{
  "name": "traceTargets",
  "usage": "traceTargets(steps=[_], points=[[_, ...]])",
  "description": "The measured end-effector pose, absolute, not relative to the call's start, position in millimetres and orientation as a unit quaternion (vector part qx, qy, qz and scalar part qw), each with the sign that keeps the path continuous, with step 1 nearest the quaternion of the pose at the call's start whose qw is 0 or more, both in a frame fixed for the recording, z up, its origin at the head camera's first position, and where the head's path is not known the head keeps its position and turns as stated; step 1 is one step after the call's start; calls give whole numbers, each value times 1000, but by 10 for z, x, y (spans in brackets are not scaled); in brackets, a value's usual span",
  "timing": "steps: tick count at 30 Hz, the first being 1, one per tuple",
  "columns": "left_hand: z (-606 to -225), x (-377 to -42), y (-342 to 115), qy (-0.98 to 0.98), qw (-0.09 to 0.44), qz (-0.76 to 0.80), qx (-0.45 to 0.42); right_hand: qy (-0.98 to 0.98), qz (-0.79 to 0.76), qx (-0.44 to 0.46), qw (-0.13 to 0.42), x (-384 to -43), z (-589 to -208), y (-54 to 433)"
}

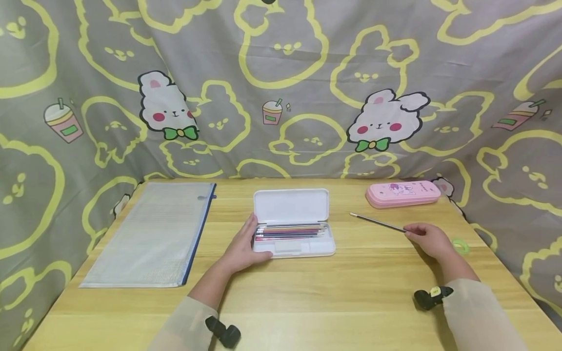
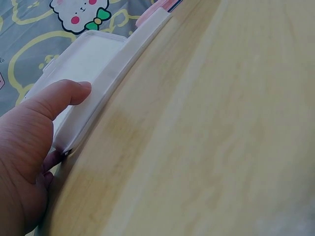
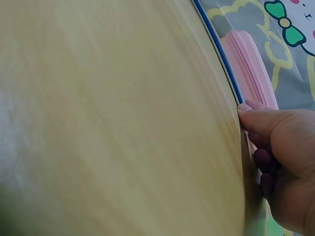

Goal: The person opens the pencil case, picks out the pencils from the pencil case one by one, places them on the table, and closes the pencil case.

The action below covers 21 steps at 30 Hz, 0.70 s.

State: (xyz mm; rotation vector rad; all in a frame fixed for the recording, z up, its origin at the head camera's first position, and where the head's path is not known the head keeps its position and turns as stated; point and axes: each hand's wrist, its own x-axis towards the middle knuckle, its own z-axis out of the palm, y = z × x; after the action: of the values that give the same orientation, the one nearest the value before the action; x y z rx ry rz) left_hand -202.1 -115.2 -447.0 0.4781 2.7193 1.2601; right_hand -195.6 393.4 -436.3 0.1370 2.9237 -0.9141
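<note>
A white pencil case stands with its lid raised in the middle of the table. Several pencils lie side by side in it, above a white eraser in the front part. My left hand grips the case's left end, thumb over the front rim and fingers along the left side; the left wrist view shows the thumb on the rim. To the right, my right hand pinches a dark blue pencil near its right end between thumb and fingertips. Its pale end points left towards the case.
A pink pencil case, lid down, sits at the back right. On the left lies a translucent zip pouch with a blue edge. A light green ring is beside my right wrist. A patterned curtain borders the table's back.
</note>
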Motion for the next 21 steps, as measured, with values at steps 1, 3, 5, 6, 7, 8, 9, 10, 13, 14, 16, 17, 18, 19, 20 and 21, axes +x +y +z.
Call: traceTargets(steps=[1, 3, 5, 6, 7, 8, 9, 10, 13, 14, 16, 17, 18, 19, 20, 21], points=[[-4472, -2019, -1154, 895, 54, 415, 157, 952, -300, 45, 39, -1955, -4367, 3931], [-4476, -2016, -1155, 895, 55, 415, 156, 951, -302, 45, 37, -1950, -4378, 3926], [-4481, -2015, -1157, 895, 56, 415, 154, 950, -308, 46, 30, -1940, -4387, 3917], [-4481, -2014, -1156, 895, 56, 415, 153, 948, -313, 49, 26, -1933, -4390, 3909], [-4481, -2013, -1156, 895, 56, 415, 153, 947, -317, 53, 22, -1925, -4390, 3899], [-4482, -2014, -1156, 895, 56, 415, 153, 945, -321, 58, 15, -1917, -4388, 3886], [-4481, -2014, -1156, 895, 56, 415, 153, 944, -324, 64, 8, -1910, -4382, 3873], [-4481, -2016, -1155, 895, 56, 415, 154, 943, -326, 69, 0, -1905, -4376, 3850], [-4477, -2018, -1155, 895, 56, 414, 154, 940, -332, 71, -25, -1910, -4342, 3740], [-4475, -2018, -1155, 896, 56, 413, 154, 939, -335, 68, -32, -1917, -4327, 3689], [-4470, -2017, -1154, 897, 55, 411, 154, 936, -346, 54, -41, -1938, -4293, 3564], [-4466, -2016, -1152, 897, 55, 411, 153, 934, -352, 45, -43, -1948, -4272, 3496], [-4464, -2016, -1151, 897, 55, 411, 154, 932, -357, 36, -45, -1957, -4254, 3424], [-4460, -2015, -1149, 897, 55, 411, 154, 931, -362, 26, -46, -1966, -4235, 3349], [-4457, -2013, -1147, 897, 54, 411, 155, 929, -367, 17, -45, -1973, -4216, 3271], [-4455, -2012, -1145, 897, 54, 410, 155, 928, -370, 7, -45, -1983, -4201, 3193]])
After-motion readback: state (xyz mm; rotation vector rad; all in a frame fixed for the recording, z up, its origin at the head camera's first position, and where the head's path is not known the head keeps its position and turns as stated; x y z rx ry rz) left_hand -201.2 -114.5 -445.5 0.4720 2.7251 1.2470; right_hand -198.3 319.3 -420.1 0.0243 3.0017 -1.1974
